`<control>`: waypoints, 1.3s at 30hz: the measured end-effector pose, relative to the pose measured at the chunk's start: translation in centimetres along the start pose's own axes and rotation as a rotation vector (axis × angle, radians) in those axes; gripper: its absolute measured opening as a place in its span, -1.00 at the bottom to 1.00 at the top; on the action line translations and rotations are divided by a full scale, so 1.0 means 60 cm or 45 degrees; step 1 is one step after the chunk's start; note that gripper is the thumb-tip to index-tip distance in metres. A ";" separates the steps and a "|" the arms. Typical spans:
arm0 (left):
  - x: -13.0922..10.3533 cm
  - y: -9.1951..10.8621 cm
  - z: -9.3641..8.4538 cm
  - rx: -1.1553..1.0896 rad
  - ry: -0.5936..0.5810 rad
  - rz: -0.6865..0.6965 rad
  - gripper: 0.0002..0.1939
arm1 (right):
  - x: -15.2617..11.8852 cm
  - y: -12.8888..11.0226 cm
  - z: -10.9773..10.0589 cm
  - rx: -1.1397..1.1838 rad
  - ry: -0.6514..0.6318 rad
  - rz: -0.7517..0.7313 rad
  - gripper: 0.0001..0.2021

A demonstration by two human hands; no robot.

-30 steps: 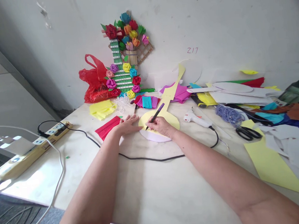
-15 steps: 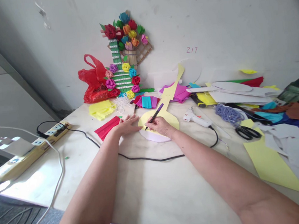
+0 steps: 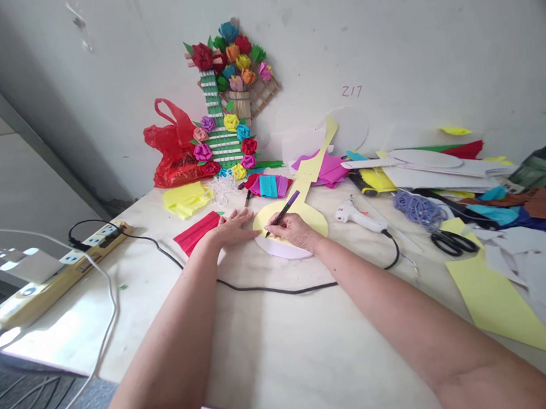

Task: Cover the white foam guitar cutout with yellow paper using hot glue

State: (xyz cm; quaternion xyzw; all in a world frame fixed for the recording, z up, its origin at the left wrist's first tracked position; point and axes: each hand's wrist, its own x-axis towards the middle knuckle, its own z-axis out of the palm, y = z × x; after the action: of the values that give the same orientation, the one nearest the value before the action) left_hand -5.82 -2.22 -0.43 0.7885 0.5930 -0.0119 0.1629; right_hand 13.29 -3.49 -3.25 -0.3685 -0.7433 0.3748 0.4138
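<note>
My right hand (image 3: 294,231) is closed round a dark purple pen (image 3: 285,208), its tip down on a yellow paper cutout (image 3: 309,214) with a round body and a long neck. A white rounded piece (image 3: 283,249) shows from under the cutout's near edge. Fingers spread, my left hand (image 3: 234,228) lies flat at the cutout's left side, fingertips by its edge. Red crepe paper (image 3: 194,234) is just left of that hand.
A white glue gun (image 3: 359,216) with a black cable lies right of the cutout, then purple cord (image 3: 418,209) and black scissors (image 3: 453,242). At left is a power strip (image 3: 61,271). A flower-decorated green craft (image 3: 224,139) and a red bag (image 3: 173,143) stand at the wall.
The whole view has shifted very slightly. My hands, the pen and the cutout show no clear movement.
</note>
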 end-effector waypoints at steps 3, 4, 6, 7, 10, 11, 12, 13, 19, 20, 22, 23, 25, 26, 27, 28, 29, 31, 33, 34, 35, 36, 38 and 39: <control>-0.003 0.003 -0.002 -0.005 -0.003 0.002 -0.13 | 0.000 0.006 0.001 -0.096 0.016 -0.028 -0.85; -0.005 0.005 -0.003 -0.007 -0.007 0.002 -0.13 | 0.000 0.008 0.001 -0.134 0.026 -0.027 -0.85; -0.008 0.008 -0.005 -0.011 -0.009 0.003 -0.14 | -0.001 0.010 0.002 -0.198 0.044 -0.025 -0.85; -0.009 0.009 -0.006 -0.013 -0.009 0.004 -0.14 | -0.002 0.010 0.002 -0.218 0.051 -0.030 -0.85; -0.009 0.009 -0.006 -0.013 -0.012 0.005 -0.14 | -0.002 0.011 0.003 -0.238 0.063 -0.058 -0.84; -0.008 0.008 -0.005 -0.012 -0.016 0.003 -0.13 | -0.003 0.011 0.004 -0.239 0.066 -0.063 -0.84; -0.007 0.007 -0.005 -0.012 -0.020 0.003 -0.13 | -0.003 0.011 0.004 -0.241 0.068 -0.064 -0.84; -0.005 0.005 -0.004 -0.013 -0.020 0.003 -0.13 | -0.003 0.011 0.004 -0.244 0.067 -0.063 -0.84; -0.002 0.002 -0.002 -0.015 -0.010 0.004 -0.13 | -0.003 0.009 0.003 -0.243 0.050 -0.053 -0.84; -0.003 0.002 -0.002 -0.015 -0.009 0.003 -0.13 | -0.003 0.008 0.002 -0.237 0.049 -0.048 -0.84; -0.004 0.003 -0.003 -0.018 -0.007 0.000 -0.13 | -0.003 0.006 0.002 -0.229 0.044 -0.036 -0.84; -0.004 0.004 -0.003 -0.020 -0.007 0.000 -0.13 | -0.003 0.006 0.002 -0.228 0.043 -0.029 -0.84; -0.004 0.004 -0.003 -0.027 -0.007 0.002 -0.13 | -0.003 0.005 0.002 -0.230 0.042 -0.017 -0.84; -0.004 0.003 -0.003 -0.031 -0.006 0.003 -0.13 | -0.003 0.005 0.002 -0.233 0.042 -0.012 -0.85; -0.004 0.003 -0.002 -0.034 -0.005 0.004 -0.13 | -0.003 0.004 0.002 -0.235 0.044 -0.009 -0.85; -0.003 0.002 -0.002 -0.036 -0.005 0.003 -0.13 | -0.003 0.004 0.002 -0.237 0.045 -0.007 -0.85; -0.003 0.002 -0.002 -0.037 -0.005 0.002 -0.13 | -0.003 0.004 0.001 -0.239 0.047 -0.006 -0.85; -0.002 0.001 -0.001 -0.034 -0.008 0.003 -0.12 | -0.002 0.005 0.001 -0.243 0.049 -0.009 -0.85; -0.002 0.001 -0.002 -0.026 -0.008 0.007 -0.12 | -0.002 0.005 0.001 -0.246 0.051 -0.011 -0.86; -0.003 0.002 -0.002 -0.020 -0.005 0.008 -0.12 | -0.002 0.005 0.001 -0.248 0.053 -0.009 -0.86; -0.003 0.002 -0.002 -0.015 -0.002 0.009 -0.13 | -0.002 0.005 0.002 -0.249 0.056 -0.005 -0.86; -0.004 0.003 -0.003 -0.011 -0.003 0.008 -0.13 | -0.003 0.005 0.002 -0.249 0.061 -0.001 -0.86; -0.005 0.005 -0.003 -0.005 -0.004 0.002 -0.13 | -0.003 0.006 0.002 -0.247 0.069 0.003 -0.86; -0.006 0.005 -0.003 -0.005 -0.004 0.000 -0.14 | -0.003 0.006 0.002 -0.247 0.070 0.003 -0.86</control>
State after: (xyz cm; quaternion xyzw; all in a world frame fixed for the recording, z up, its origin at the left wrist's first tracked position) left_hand -5.67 -2.55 -0.11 0.7883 0.5927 -0.0120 0.1651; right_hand 13.32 -3.50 -3.67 -0.4180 -0.7638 0.2914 0.3961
